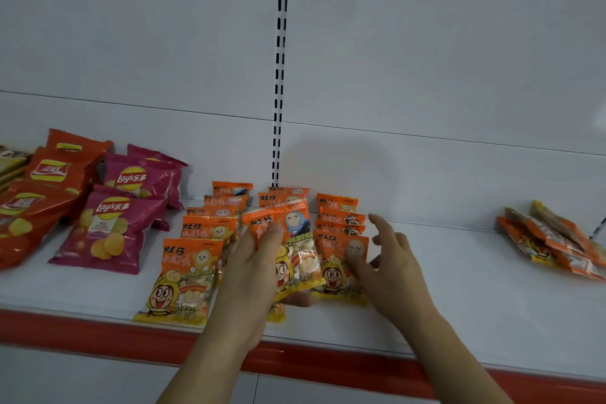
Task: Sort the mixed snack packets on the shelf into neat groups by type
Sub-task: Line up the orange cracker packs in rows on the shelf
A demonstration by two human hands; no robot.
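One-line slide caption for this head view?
Left hand holds an orange biscuit packet over sorted rows; right hand hovers open.

I see small orange-and-yellow cartoon snack packets [210, 233] lying flat in three overlapping columns at the middle of the white shelf [459, 279], with one more packet [292, 239] of the same kind raised above the middle column, its top tilted left. To the left lie magenta Lay's chip bags [114, 229] in a column beside orange-red chip bags [36, 203], partly overlapping. Well apart on the right is a loose, fanned heap of orange-and-yellow packets [554, 239].
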